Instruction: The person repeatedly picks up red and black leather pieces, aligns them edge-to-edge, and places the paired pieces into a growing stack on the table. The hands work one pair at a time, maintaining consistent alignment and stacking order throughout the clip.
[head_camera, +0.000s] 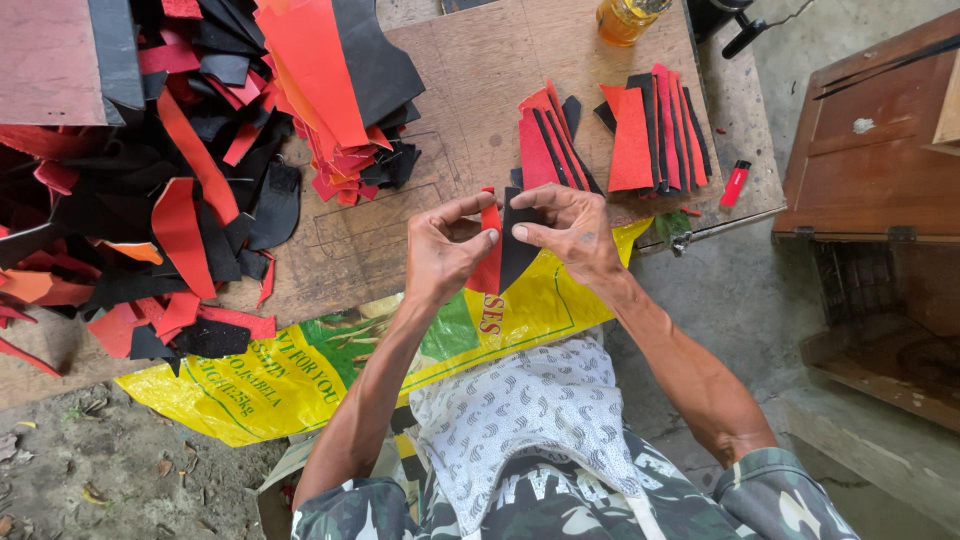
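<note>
My left hand and my right hand meet over the near edge of a low wooden board. Together they pinch two cut leather pieces held side by side: a red piece under my left thumb and a black piece under my right fingers. Both pieces hang downward from the fingertips. Two fanned stacks of red and black cut pieces lie just beyond the hands, one at the centre and one to its right.
A big heap of red and black leather offcuts covers the board's left side. A yellow plastic sack lies under the board over my lap. A red lighter, a jar of amber liquid and a wooden box are to the right.
</note>
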